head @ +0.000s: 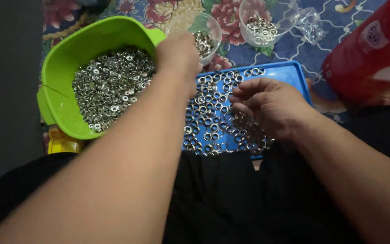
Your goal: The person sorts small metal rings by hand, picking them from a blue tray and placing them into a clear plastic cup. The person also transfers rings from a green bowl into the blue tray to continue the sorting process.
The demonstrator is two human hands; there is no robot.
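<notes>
Right hand (271, 106) lies palm-down on the blue tray (294, 72), fingers (244, 97) curled loosely toward the tray's middle, tips resting among the loose metal rings (208, 122); whether a ring is pinched between the tips cannot be told; the grip is narrow, not clenched

Left hand (177, 54) is stretched past the tray's far left corner, its back to the camera, fingers hidden behind the knuckles; grip state cannot be told; it sits over the gap between the green tub (68, 58) and the nearer clear cup (204, 38), touching or just above the tub's rim

Rings: silvery, small, washer-like; scattered one layer deep across the tray's left and middle, thinner toward its far right corner; some are covered by the right hand

Green tub: just left of the tray, holding a deep heap of the same rings (109, 86); a thin crack shows on its left wall

Nearer clear cup: just beyond the tray's far edge, partly filled with rings; second clear cup (267, 20) further beyond the tray and to the right, a small pile inside

Red container (371, 54): right of the tray, near it; flowered cloth (294, 45) under everything; tray's near edge rests against black-clothed lap (222, 194)
</notes>
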